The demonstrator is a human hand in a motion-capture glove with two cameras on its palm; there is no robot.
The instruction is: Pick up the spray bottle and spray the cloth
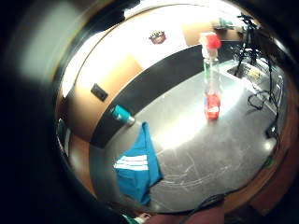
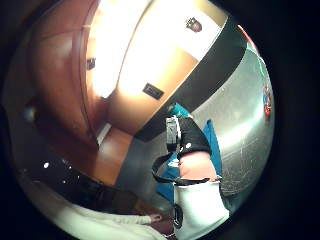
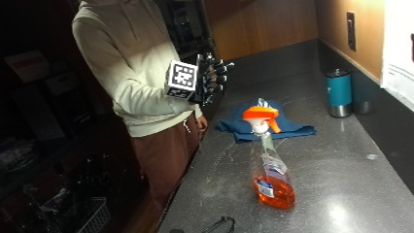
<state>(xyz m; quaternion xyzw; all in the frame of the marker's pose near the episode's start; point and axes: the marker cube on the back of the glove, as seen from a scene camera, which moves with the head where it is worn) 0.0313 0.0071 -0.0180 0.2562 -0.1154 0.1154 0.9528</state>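
So far, nothing of the task looks done. In the outside view the gloved right hand (image 3: 210,80) is raised at the person's chest height, fingers straight and spread, holding nothing. The spray bottle (image 3: 270,165) stands upright on the counter (image 3: 336,194), well apart from the hand and lower than it. The blue cloth (image 3: 262,125) lies on the counter beyond the bottle and nearer to the hand than the bottle is.

In the little finger side palm view, the spray bottle (image 1: 211,77) stands far from the palm, and the cloth (image 1: 136,165) lies closer, beside a teal tumbler (image 1: 122,115).

In the thumb side palm view, a gloved finger (image 2: 192,137) shows extended over the cloth (image 2: 212,142).

I judge that reaching, grasping, lifting and spraying all remain.
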